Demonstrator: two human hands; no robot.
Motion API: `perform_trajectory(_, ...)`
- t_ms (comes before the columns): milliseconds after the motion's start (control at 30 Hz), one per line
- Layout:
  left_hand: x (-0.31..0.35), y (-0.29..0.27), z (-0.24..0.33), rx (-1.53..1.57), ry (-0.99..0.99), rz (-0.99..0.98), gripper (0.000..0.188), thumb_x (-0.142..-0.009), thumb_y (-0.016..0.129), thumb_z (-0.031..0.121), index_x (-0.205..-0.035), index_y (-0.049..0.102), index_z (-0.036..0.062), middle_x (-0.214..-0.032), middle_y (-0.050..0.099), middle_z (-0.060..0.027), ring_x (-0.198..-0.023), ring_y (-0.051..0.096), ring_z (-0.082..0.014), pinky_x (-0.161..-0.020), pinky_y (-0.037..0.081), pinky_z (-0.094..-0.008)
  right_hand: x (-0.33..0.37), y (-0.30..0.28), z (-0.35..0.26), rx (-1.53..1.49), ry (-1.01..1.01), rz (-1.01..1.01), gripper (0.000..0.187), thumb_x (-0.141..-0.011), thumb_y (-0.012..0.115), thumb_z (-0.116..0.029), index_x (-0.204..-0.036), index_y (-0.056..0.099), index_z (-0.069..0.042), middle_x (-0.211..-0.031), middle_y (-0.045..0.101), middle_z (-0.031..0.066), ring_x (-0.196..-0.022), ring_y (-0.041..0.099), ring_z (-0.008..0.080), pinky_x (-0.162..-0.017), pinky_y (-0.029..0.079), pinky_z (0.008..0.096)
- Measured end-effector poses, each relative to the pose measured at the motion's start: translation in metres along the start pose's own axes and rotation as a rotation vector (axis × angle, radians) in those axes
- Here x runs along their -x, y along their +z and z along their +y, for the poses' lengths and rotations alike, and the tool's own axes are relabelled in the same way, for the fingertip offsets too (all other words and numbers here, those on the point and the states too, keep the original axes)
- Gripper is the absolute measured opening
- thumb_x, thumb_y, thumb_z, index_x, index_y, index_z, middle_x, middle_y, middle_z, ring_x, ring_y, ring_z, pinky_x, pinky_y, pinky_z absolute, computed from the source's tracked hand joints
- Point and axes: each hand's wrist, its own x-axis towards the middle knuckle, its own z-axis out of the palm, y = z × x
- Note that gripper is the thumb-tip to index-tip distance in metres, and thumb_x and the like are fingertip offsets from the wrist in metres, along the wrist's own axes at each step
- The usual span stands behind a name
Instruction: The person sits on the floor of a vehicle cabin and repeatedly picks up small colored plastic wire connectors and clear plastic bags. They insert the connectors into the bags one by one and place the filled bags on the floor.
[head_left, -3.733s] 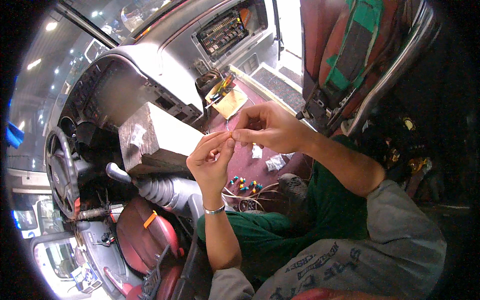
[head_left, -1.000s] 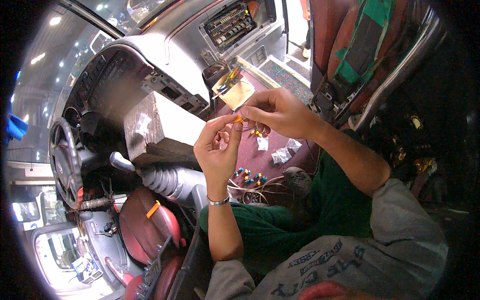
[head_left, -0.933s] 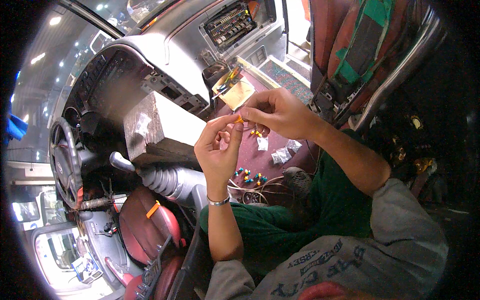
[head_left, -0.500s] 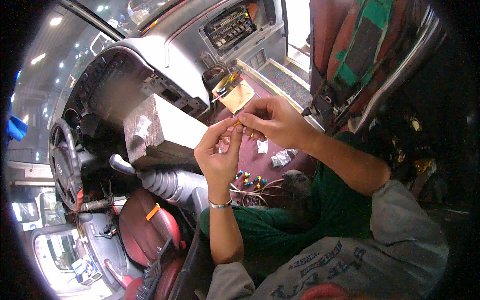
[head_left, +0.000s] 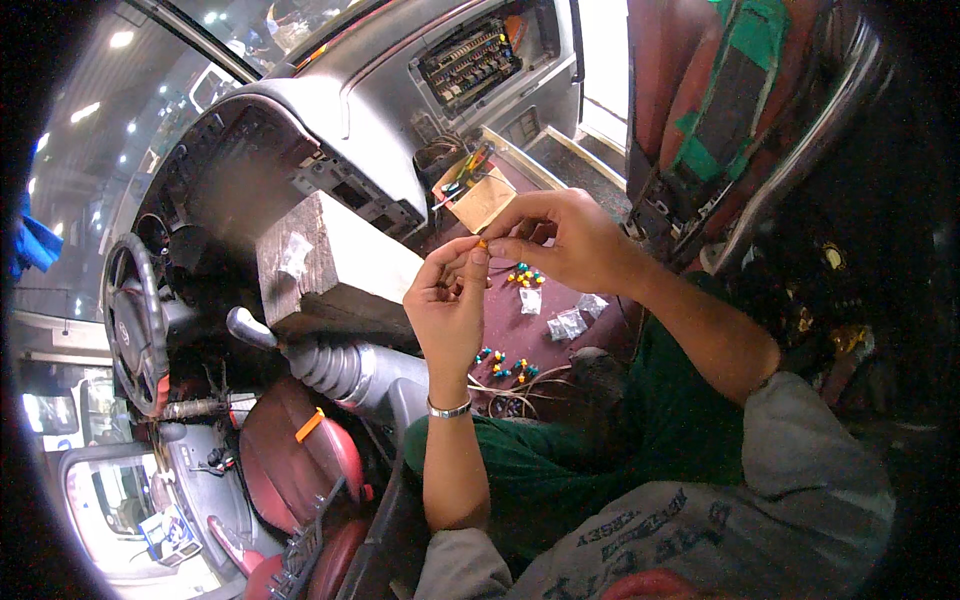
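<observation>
In front of me, my left hand (head_left: 445,305) and my right hand (head_left: 570,242) meet fingertip to fingertip. Between the pinched fingers shows a small orange piece (head_left: 483,244), mostly covered, so its kind is unclear. A metal band circles my left wrist. Below my right fingers, several small yellow and teal parts (head_left: 525,276) lie on the dark red floor (head_left: 535,345). A second scatter of such parts (head_left: 507,367) rests closer to me. Small clear plastic bags (head_left: 568,324) lie beside them.
A large wooden block (head_left: 365,245) bears another clear bag (head_left: 295,253). Beyond the hands stands an open cardboard box (head_left: 482,200) with hand tools. Around are a gear lever (head_left: 250,328), a steering wheel (head_left: 135,330), a red seat (head_left: 295,455), an exposed fuse panel (head_left: 468,65) and loose wires (head_left: 530,385).
The whole view has shifted slightly. Both hands stay pinched together; the orange piece shows a little more, and more of the yellow parts below my right hand is uncovered.
</observation>
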Motion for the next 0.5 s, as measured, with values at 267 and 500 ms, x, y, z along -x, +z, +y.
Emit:
perform_trajectory(267, 0.002, 0.004, 0.004, 0.041, 0.005, 0.038, 0.02, -0.099, 0.073, 0.009, -0.114, 0.072, -0.0024, -0.089, 0.072, -0.0018, -0.071, 0.057, -0.0005, -0.057, 0.04, -0.0163, -0.001, 0.001, 0.011, -0.191, 0.063, -0.009, 0.018, -0.097, 0.073, -0.014, -0.104, 0.072, 0.004, -0.09, 0.072, 0.0045, -0.083, 0.065, 0.0062, -0.074, 0.054, 0.0238)
perform_trajectory(500, 0.001, -0.002, 0.001, -0.04, 0.023, 0.043, 0.016, -0.096, 0.075, 0.008, -0.11, 0.075, -0.0009, -0.086, 0.071, -0.0007, -0.067, 0.053, 0.0005, -0.056, 0.037, -0.0156, -0.004, 0.0, 0.005, -0.166, 0.088, -0.084, 0.018, -0.1, 0.07, -0.013, -0.104, 0.071, 0.004, -0.086, 0.069, 0.0021, -0.078, 0.061, 0.0055, -0.07, 0.052, 0.0242)
